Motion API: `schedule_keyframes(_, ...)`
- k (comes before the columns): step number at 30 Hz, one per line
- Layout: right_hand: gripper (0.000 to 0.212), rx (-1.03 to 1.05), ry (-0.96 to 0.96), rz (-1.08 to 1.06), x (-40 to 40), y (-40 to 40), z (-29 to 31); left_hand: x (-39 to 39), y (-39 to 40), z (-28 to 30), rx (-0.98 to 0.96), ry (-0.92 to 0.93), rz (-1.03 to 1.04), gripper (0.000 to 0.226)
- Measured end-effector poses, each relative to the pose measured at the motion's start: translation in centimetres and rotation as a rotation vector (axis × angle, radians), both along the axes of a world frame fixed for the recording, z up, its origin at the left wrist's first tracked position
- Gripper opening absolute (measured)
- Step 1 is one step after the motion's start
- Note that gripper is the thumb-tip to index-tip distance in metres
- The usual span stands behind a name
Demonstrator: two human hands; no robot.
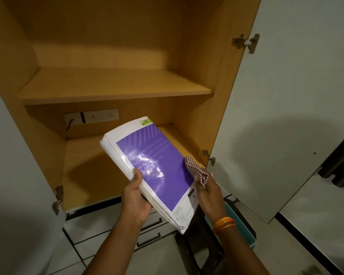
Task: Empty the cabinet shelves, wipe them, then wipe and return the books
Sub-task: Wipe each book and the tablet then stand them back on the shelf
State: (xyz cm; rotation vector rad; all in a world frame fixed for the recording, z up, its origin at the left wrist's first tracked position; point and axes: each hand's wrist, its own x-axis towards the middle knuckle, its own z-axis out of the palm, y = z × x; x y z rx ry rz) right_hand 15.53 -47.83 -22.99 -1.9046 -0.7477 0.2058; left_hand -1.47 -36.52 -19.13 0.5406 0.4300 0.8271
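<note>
Before an open wooden cabinet, a person's left hand [136, 197] grips the near left edge of a stack of glossy soft-cover books with a purple-and-white top cover [153, 167], thumb on top and fingers curled beneath. The right hand [206, 192] pinches a bunched red-and-white checked cloth [197, 169] against the stack's right edge, the cloth touching the cover.

The books are held in the air in front of the lower compartment, tilted, the long axis running from the near right corner up and away to the far left, where a small green label marks the far corner. By all appearances the top cover is being wiped before the stack goes back inside; how many books the stack holds cannot be told.

Both pale-orange laminate shelves, the upper shelf [115, 86] and the lower shelf [83, 175], show bare board. The lower one lies directly beyond and below the stack's far end, the closer landing place, and the left hand carries the load. A white socket strip with a black lead [91, 117] sits on the back wall above that shelf, to the left. The white cabinet door [286, 116] stands swung open on the right, its lower hinge just beside the cloth, so the tighter side for any swing is the right. A teal plastic basket [238, 227] and a dark stool [203, 255] sit on the floor beneath the right forearm.
</note>
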Motion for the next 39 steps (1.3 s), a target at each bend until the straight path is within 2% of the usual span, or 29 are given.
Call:
schedule_keyframes(5, 0.039, 0.051, 0.217, 0.154, -3.1, 3.5, 2.4, 1.4, -1.5, 0.1, 0.071, 0.043, -0.016, 0.044)
schedule_keyframes(8, 0.047, 0.204, 0.261, 0.284, -6.9, 5.8, 3.6, 2.0, -1.6, 0.5, 0.156, 0.105, 0.051, 0.044)
schedule_keyframes(9, 0.051, 0.254, 0.292, 0.312, -7.7, 6.2, 3.8, 2.1, -1.5, 0.7, 0.199, 0.128, 0.063, 0.047)
schedule_keyframes(11, 0.06, 0.297, 0.321, 0.349, -8.6, 6.8, 4.3, 2.1, -0.9, 0.8, 0.273, 0.143, 0.044, 0.071)
schedule_keyframes(14, 0.079, 0.303, 0.231, 0.42, -8.7, 7.5, 5.1, 2.2, 0.4, 1.1, 0.386, 0.08, -0.009, 0.087)
schedule_keyframes(18, 0.044, 0.345, 0.207, 0.399, -8.0, 9.9, 5.7, 2.8, 2.0, 1.8, 0.43, 0.013, -0.061, 0.103)
schedule_keyframes(20, 0.044, 0.434, 0.264, 0.331, -7.6, 10.8, 6.1, 3.1, 2.7, 1.7, 0.476, 0.064, -0.068, 0.107)
schedule_keyframes(22, 0.044, 0.558, 0.344, 0.257, -7.0, 12.0, 7.2, 3.6, 4.3, 1.7, 0.596, 0.155, -0.055, 0.101)
schedule_keyframes(24, 0.032, 0.679, 0.399, 0.19, -5.8, 13.1, 8.8, 3.9, 6.4, 2.2, 0.805, 0.281, -0.017, 0.092)
schedule_keyframes(26, 0.026, 0.744, 0.438, 0.144, -4.3, 14.1, 10.4, 4.0, 9.7, 3.1, 1.03, 0.445, 0.095, 0.08)
schedule_keyframes(28, 0.024, 0.767, 0.479, 0.149, -2.9, 14.9, 11.8, 3.7, 13.3, 4.3, 1.111, 0.563, 0.234, 0.069)
schedule_keyframes(31, 0.026, 0.778, 0.519, 0.191, -1.1, 16.2, 13.9, 2.3, 18.4, 7.2, 1.021, 0.574, 0.311, 0.068)
schedule_keyframes(34, 0.028, 0.754, 0.507, 0.258, 0.4, 17.8, 16.1, 0.0, 22.3, 10.3, 0.807, 0.444, 0.157, 0.071)
schedule_keyframes(37, 0.037, 0.696, 0.537, 0.309, 1.4, 20.3, 18.0, -2.2, 24.8, 12.6, 0.842, 0.463, -0.016, 0.06)
schedule_keyframes(39, 0.04, 0.663, 0.581, 0.345, 1.8, 22.3, 19.1, -3.1, 25.6, 13.9, 0.879, 0.468, -0.059, 0.053)
